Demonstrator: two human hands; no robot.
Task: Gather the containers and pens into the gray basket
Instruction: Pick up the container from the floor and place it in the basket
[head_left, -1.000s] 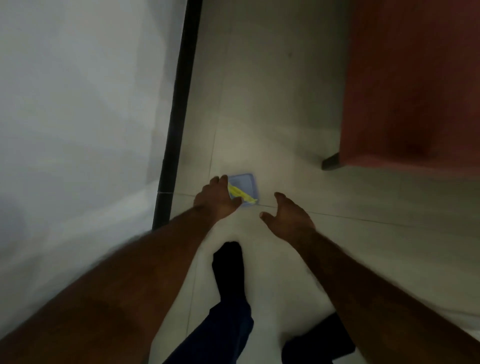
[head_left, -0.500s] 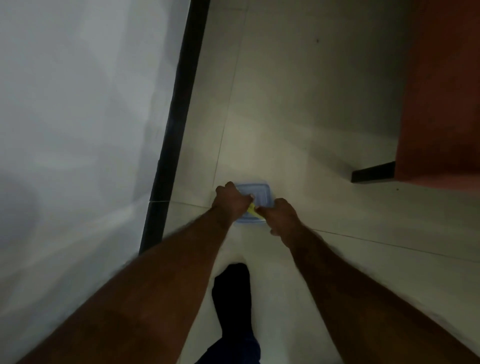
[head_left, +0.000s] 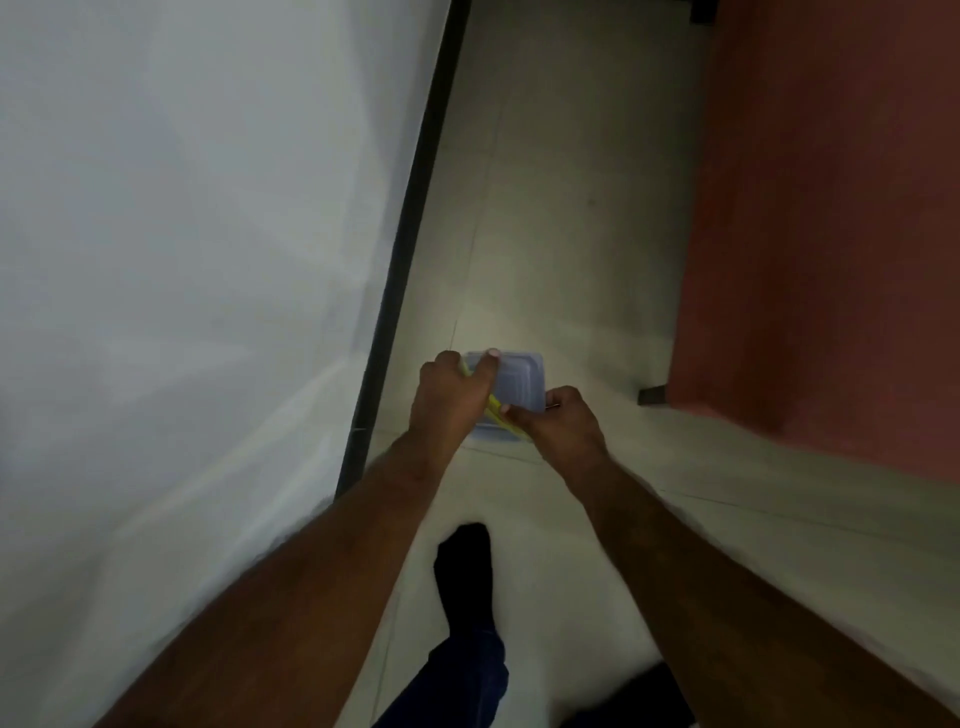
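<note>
Now both hands meet on the lidded blue container (head_left: 514, 387) above the floor (head_left: 561, 218): left grip (head_left: 451, 397), previously alone, curls around its edge, right grip (head_left: 563, 421) newly pinches the yellow item (head_left: 497, 410); basket unseen, deposit pending.

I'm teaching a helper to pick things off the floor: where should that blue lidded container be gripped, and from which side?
Take the blue container by its two opposite short edges, coming down from above, one hand per side. It lies flat and low on the floor, so its broad lid offers nothing to pinch. The left hand and right hand already grip it that way, with a yellow pen between them.
</note>
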